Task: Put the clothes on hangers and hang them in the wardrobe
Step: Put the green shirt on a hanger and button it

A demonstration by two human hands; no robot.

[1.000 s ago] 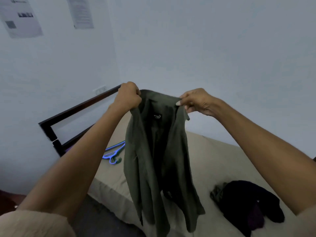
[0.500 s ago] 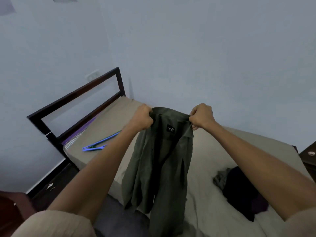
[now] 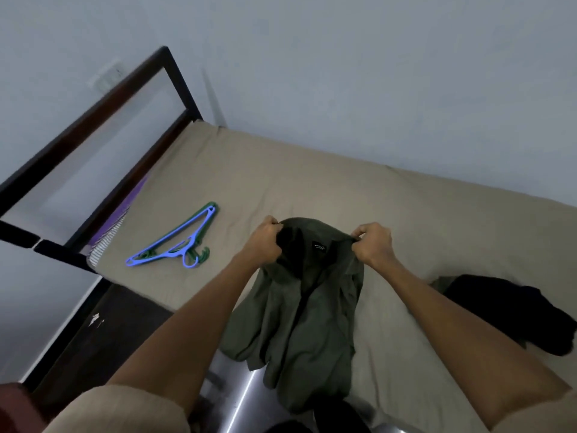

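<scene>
Shirt (image 3: pixel 306 310), dark green, held up by its collar over the near edge of the bed (image 3: pixel 312 189), hanging down loose and open at the front with a small black tag inside the neck. Left hand (image 3: pixel 262 242) curled tight round the left side of the collar, right hand (image 3: pixel 373 243) curled tight round the right side, both fists just apart. Blue hanger (image 3: pixel 170 245) lying on top of a green hanger (image 3: pixel 204 253) on the tan sheet to the left, well apart from the shirt, and a pile of dark clothes (image 3: pixel 505 310) on the bed to the right.
</scene>
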